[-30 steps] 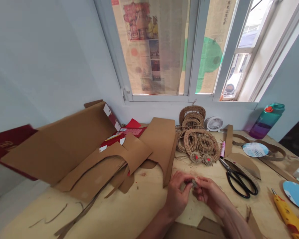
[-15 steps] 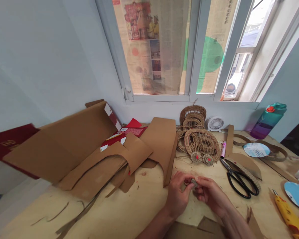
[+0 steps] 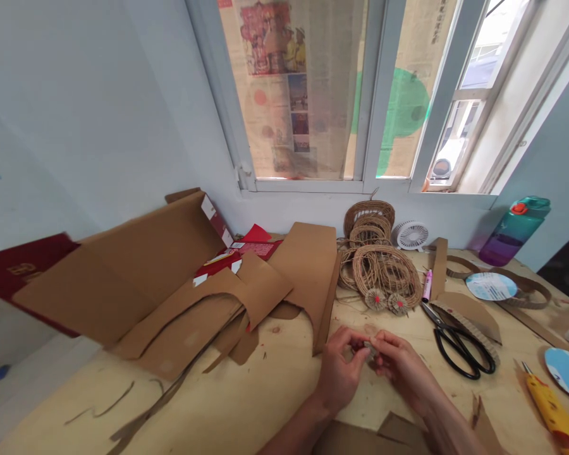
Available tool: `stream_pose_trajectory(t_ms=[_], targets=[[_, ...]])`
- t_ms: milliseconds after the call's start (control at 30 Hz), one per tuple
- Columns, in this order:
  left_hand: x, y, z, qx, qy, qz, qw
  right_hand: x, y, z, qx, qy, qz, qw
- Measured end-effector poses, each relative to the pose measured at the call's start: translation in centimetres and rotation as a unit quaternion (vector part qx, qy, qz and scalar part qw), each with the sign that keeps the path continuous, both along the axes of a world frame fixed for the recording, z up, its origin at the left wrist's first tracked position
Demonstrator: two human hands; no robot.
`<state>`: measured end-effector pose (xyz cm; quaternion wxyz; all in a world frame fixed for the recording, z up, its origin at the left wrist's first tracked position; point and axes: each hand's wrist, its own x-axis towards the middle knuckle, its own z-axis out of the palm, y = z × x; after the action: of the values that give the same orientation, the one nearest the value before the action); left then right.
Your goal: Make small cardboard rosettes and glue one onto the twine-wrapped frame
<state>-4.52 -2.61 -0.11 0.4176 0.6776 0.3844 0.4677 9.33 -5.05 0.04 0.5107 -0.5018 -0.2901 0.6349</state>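
Observation:
My left hand [image 3: 340,368] and my right hand [image 3: 402,370] meet over the wooden table [image 3: 246,411], fingertips pinched together on a small rolled cardboard piece [image 3: 370,349]. Most of the piece is hidden by my fingers. Just beyond my hands lie coiled rope-like cardboard rings [image 3: 384,273] with two small round rosettes with red centres [image 3: 387,301] at their front.
Large brown cardboard sheets [image 3: 171,284] cover the table's left half. Black scissors [image 3: 459,344] and a pink marker [image 3: 427,285] lie to the right. A yellow glue gun [image 3: 552,411], blue discs [image 3: 490,285], a small white fan [image 3: 411,236] and a green-purple bottle [image 3: 514,230] stand further right.
My hands stay together on the small piece, with only slight finger movement. The view has shifted a little, so things sit slightly further right.

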Motion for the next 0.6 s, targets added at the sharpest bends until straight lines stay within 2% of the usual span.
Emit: stream_pose_trajectory(t_ms=[200,367,600], targets=[[-0.2,0.0,0.8,-0.042,-0.032,0.001,0.999,0.3,-0.2,1.5,0.084,-0.099,0.023,0.991],[-0.2,0.1,1.0,-0.062,-0.058,-0.016,0.996,0.8,-0.3,1.7,0.188,-0.217,0.076,0.955],[-0.3,0.1,0.5,-0.051,-0.042,0.001,0.998,0.6,-0.2,0.4,0.198,-0.343,0.064,0.916]])
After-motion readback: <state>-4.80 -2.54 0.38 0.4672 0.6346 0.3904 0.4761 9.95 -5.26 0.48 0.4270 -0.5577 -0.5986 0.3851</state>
